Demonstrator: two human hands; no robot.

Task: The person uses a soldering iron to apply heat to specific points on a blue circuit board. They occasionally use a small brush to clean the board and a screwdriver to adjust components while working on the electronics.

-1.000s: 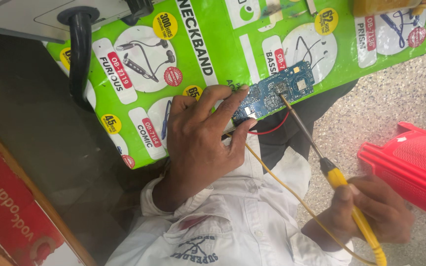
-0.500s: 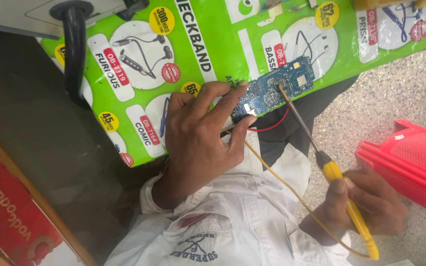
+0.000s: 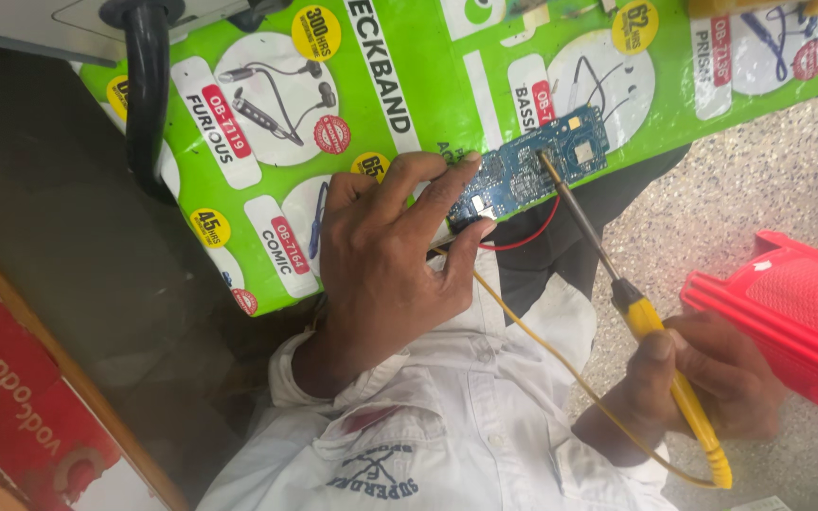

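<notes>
My left hand [image 3: 381,274] grips a small blue circuit board [image 3: 523,175] by its lower end, thumb beneath and fingers on top, over a green printed sheet [image 3: 409,95]. My right hand [image 3: 712,378] is closed around the yellow handle of a soldering iron [image 3: 650,326]. Its metal shaft slants up and left, and the tip touches the middle of the board. A red wire [image 3: 532,237] loops out from under the board. A thin yellow cord [image 3: 542,341] runs from near the board down across my white shirt to the iron's rear end.
A red plastic ribbed object [image 3: 797,312] lies at the right on the speckled floor [image 3: 759,170]. A thick black cable [image 3: 149,95] hangs over the green sheet at upper left. A red box [image 3: 11,378] with a wooden edge sits at lower left.
The iron's tip stays on the board and my left hand keeps its grip. My right hand has shifted slightly along the handle; the view has moved a little.
</notes>
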